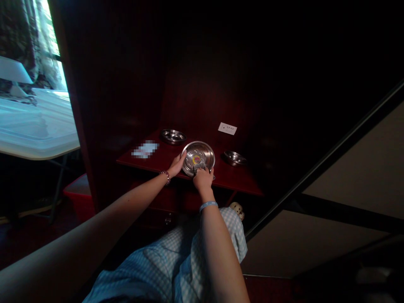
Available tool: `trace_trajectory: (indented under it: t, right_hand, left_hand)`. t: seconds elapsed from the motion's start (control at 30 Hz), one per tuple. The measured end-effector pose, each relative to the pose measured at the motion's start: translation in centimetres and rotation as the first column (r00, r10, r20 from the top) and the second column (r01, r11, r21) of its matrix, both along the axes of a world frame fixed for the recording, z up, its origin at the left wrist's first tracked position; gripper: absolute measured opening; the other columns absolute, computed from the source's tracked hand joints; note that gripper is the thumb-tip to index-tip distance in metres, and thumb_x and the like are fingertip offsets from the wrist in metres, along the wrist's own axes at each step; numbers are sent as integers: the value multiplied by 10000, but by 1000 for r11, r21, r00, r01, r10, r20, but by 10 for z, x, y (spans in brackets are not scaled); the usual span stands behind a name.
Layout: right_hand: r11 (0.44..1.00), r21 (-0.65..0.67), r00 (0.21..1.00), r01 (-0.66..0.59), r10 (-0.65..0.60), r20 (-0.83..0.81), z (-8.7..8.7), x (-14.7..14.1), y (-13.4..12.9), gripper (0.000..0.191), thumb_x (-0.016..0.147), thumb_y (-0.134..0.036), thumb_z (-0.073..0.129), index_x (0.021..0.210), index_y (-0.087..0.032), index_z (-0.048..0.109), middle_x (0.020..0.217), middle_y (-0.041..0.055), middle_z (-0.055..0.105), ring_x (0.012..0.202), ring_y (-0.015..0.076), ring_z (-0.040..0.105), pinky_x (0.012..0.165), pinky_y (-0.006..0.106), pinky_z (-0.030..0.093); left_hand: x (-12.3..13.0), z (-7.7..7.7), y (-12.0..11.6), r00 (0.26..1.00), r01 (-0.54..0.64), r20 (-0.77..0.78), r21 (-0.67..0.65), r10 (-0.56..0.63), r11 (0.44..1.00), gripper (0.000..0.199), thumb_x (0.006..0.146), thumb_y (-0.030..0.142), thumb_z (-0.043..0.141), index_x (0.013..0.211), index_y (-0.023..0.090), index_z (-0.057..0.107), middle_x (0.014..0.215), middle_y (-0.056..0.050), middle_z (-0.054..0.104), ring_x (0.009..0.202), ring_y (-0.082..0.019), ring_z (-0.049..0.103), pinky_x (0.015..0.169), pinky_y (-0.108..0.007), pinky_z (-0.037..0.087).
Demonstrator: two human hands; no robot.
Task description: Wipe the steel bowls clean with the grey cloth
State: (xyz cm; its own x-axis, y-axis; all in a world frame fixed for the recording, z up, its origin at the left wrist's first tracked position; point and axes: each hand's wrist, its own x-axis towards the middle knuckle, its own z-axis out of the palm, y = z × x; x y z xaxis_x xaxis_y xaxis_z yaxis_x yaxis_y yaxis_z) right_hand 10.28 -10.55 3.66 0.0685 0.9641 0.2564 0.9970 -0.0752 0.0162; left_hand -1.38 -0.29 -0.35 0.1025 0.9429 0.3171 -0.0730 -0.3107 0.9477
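Observation:
A shiny steel bowl (pixel 206 152) with a round yellow and red label (pixel 197 159) inside is tilted toward me over the front of a dark red shelf (pixel 202 136). My left hand (pixel 177 165) grips the bowl's left rim, thumb at the edge and fingers hidden behind. Inside the near part of the bowl, my right hand (pixel 203 177) is closed on a crumpled grey cloth (pixel 199 166), pressed against the metal. A second steel bowl (pixel 173 136) sits behind on the left, and a smaller steel bowl (pixel 235 158) rests to the right.
A blurred-out pale item (pixel 145 149) lies at the shelf's left. The white power socket (pixel 227 128) is on the back wall. Dark cabinet sides enclose the shelf, with a drawer knob (pixel 168 218) below. Left stand a white folding table (pixel 38 122), a lamp (pixel 14 73) and a red bin (pixel 78 198).

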Motion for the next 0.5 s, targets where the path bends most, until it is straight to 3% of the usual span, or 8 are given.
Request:
trace_trajectory:
  t: [0.17,0.33,0.4,0.5]
  right_hand:
    - [995,-96,991,16,-29,-128,9,-4,-5,392,890,-182,441,1185,-201,699,1137,133,718,1069,244,663,927,341,459]
    - [991,-71,912,-110,72,-405,7,-6,0,463,877,-195,422,1269,-289,650,1219,33,697,1162,209,621,998,307,443]
    - [988,-29,803,-153,107,-586,5,-5,5,470,851,-176,417,1230,-280,677,1214,5,698,1192,180,598,1035,281,416]
    - [980,68,477,-189,152,-865,3,-5,13,452,769,-140,428,1094,-214,733,1031,9,749,1039,166,662,931,256,488]
  left_hand:
    - [1,1,-1,1000,3,-14,-37,-4,999,718,883,685,372,1284,137,606,1288,-136,650,1211,-268,588,1043,-349,418]
    - [-1,3,-1,998,-44,-46,-32,43,998,732,867,707,358,1189,124,661,1242,-139,676,1194,-278,600,1039,-338,421]
    - [-1,1,1,999,-41,-24,-25,41,999,749,846,723,377,1190,119,657,1232,-148,680,1186,-275,608,1031,-342,432]
    - [-1,-2,5,999,-42,-26,-59,41,997,765,817,756,386,1147,130,678,1160,-155,712,1154,-286,630,999,-359,464]
